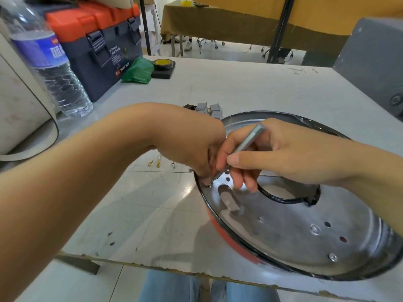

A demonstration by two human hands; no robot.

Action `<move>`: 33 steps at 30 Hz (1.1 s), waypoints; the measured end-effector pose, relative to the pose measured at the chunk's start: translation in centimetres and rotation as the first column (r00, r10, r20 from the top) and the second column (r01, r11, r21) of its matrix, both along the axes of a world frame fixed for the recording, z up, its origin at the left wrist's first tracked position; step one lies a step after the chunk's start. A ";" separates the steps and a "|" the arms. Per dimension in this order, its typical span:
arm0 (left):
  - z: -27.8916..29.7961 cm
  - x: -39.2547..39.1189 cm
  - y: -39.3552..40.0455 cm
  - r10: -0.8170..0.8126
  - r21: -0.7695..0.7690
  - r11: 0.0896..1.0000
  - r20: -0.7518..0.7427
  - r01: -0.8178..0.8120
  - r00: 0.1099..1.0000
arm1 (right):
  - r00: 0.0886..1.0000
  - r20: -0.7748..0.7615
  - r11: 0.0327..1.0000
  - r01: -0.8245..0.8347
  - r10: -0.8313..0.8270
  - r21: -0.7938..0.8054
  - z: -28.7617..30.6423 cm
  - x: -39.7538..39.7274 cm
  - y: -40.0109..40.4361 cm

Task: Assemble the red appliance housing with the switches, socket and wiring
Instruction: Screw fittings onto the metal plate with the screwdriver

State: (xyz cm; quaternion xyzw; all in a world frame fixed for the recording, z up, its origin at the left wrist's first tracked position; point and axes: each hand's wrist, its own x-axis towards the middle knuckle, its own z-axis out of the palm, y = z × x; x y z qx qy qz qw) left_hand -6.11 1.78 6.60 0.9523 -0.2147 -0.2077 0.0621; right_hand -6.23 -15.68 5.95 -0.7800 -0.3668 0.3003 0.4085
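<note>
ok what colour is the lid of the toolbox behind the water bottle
Orange, on a dark blue-grey toolbox body; the head view shows it at top left.

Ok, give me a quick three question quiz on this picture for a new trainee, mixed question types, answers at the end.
1. True or false: the right hand holds a grey metal driver bit.
2. Where does the tip of the bit point? A) at the big round opening in the plate B) at a small screw near the plate's left rim C) at the water bottle
3. Fill in: the roll of tape sits on the table beside the ______ toolbox.

Key
1. True.
2. B; the left hand has its fingers at that screw on the housing.
3. Orange and grey.
</note>
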 end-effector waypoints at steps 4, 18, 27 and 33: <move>0.1 0.0 0.0 0.008 -0.014 1.000 -0.019 -0.008 1.000 | 1.000 0.000 1.000 0.026 -0.026 0.013 -0.1 -0.1 0.2; 0.1 0.0 -0.1 0.028 -0.034 0.999 -0.046 -0.029 0.999 | 0.998 -0.017 0.998 0.055 -0.054 0.040 -0.2 -0.4 0.3; 0.3 0.0 -0.3 0.007 -0.020 1.000 -0.053 -0.008 0.999 | 0.999 -0.006 0.998 0.050 -0.050 0.023 -0.2 -0.5 0.2; 0.1 0.0 -0.1 0.003 -0.027 1.000 -0.033 -0.003 0.999 | 0.998 0.045 0.999 0.052 -0.051 -0.014 -0.1 -0.5 0.5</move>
